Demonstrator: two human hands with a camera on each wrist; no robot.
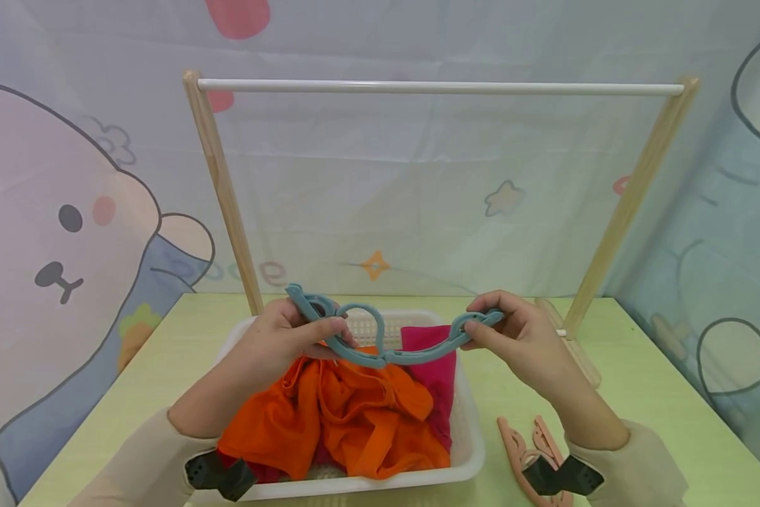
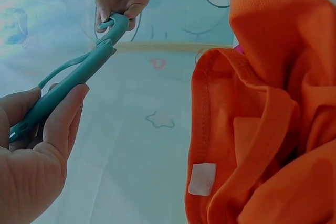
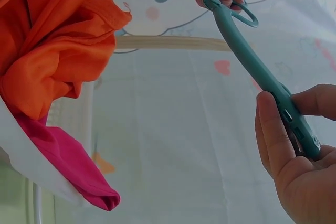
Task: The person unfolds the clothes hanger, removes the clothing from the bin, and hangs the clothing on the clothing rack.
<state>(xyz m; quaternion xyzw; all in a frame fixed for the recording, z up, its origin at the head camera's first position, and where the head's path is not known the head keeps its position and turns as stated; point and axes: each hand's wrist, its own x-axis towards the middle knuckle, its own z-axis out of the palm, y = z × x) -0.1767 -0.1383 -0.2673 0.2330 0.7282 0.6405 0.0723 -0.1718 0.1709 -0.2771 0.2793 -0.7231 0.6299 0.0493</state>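
Note:
A blue-green folding clothes hanger (image 1: 380, 358) is held level above a white basket, its two arms spread and its hook standing up near the middle. My left hand (image 1: 297, 329) grips the left arm, thumb along the front; the left wrist view shows those fingers curled round it too. At the other end, my right hand (image 1: 522, 338) pinches the right arm between thumb and fingers. Below the hanger lies a crumpled orange garment (image 1: 354, 415), with a magenta garment (image 1: 439, 380) showing beside and under it.
The white basket (image 1: 471, 451) stands on a pale green table (image 1: 646, 394). Behind it rises a rack with wooden legs (image 1: 224, 190) and a white rail (image 1: 443, 87). Pink folding hangers (image 1: 513, 451) lie right of the basket, partly behind the right wrist camera.

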